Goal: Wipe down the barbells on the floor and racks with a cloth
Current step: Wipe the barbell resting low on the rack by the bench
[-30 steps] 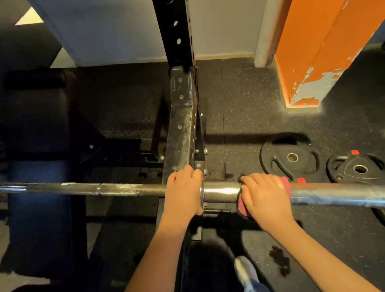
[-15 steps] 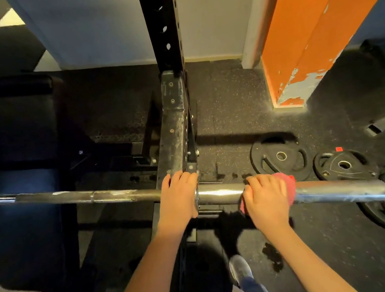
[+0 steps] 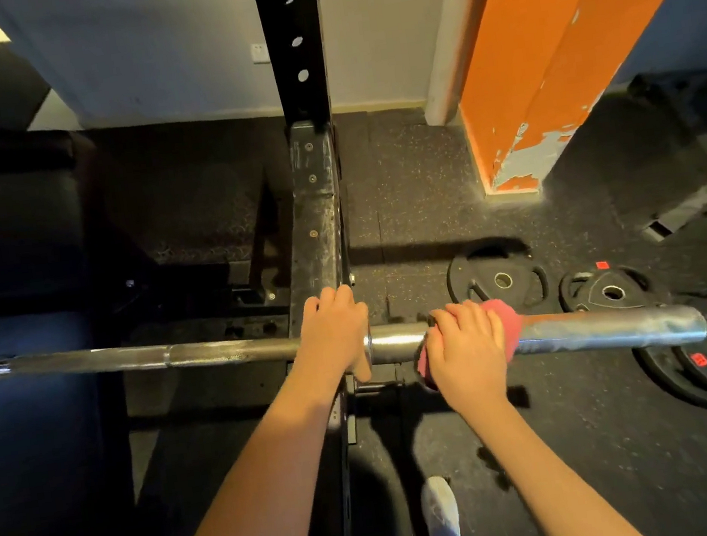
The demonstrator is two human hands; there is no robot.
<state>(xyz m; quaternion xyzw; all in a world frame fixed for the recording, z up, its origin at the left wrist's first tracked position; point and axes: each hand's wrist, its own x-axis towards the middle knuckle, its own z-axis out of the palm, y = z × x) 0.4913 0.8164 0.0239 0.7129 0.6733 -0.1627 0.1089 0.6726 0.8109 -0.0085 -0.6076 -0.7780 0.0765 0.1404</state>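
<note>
A steel barbell [image 3: 152, 357] runs left to right across the black rack [image 3: 315, 228], its shiny sleeve [image 3: 598, 328] ending at the right. My left hand [image 3: 335, 333] grips the shaft right beside the sleeve collar, where the bar crosses the rack arm. My right hand [image 3: 466, 349] wraps a red cloth [image 3: 507, 321] around the sleeve a short way to the right of the collar. Cloth edges stick out on both sides of that hand.
Several black weight plates [image 3: 497, 280] with red labels lie on the rubber floor under and behind the sleeve end. An orange pillar [image 3: 543, 85] stands at the back right. A dark bench [image 3: 8, 223] sits to the left. My shoe [image 3: 439, 504] shows below.
The right hand with the cloth stays on the inner part of the sleeve, shifting only slightly along it. The left hand has kept its grip. The camera view has drifted.
</note>
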